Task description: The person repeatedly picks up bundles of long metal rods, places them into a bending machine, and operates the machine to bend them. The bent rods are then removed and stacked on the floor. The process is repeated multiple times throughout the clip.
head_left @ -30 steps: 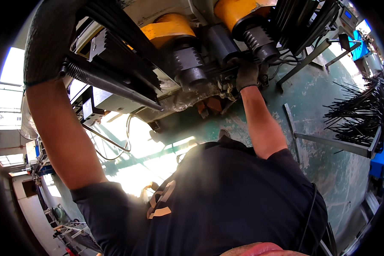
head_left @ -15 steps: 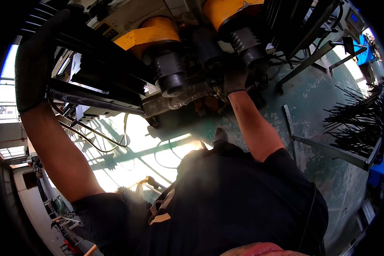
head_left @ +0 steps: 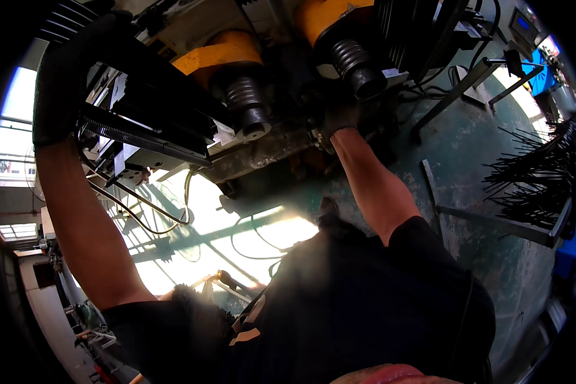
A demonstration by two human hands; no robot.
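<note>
My left hand (head_left: 64, 89), in a dark glove, reaches up at the far left beside a bundle of long black bars (head_left: 166, 77). Its fingers bend toward the bars, but dark shadow hides the grip. Below the bars runs a close-coiled spring (head_left: 118, 125). My right hand (head_left: 343, 116), also gloved, is under the machine, low between two ridged steel cylinders (head_left: 245, 96) that hang from yellow housings (head_left: 221, 51). The right fingers are lost in shadow, and what they touch is hidden.
A metal stand (head_left: 457, 93) stands on the green floor at the right. Further right, a bundle of thin black rods (head_left: 531, 176) lies in a steel frame (head_left: 493, 224). Cables (head_left: 187, 192) loop down at the left. A blue-screened control box (head_left: 525, 25) is at upper right.
The view has shifted slightly. My left hand appears a little further right and higher, my right hand a little left. Both stay at the machine.
</note>
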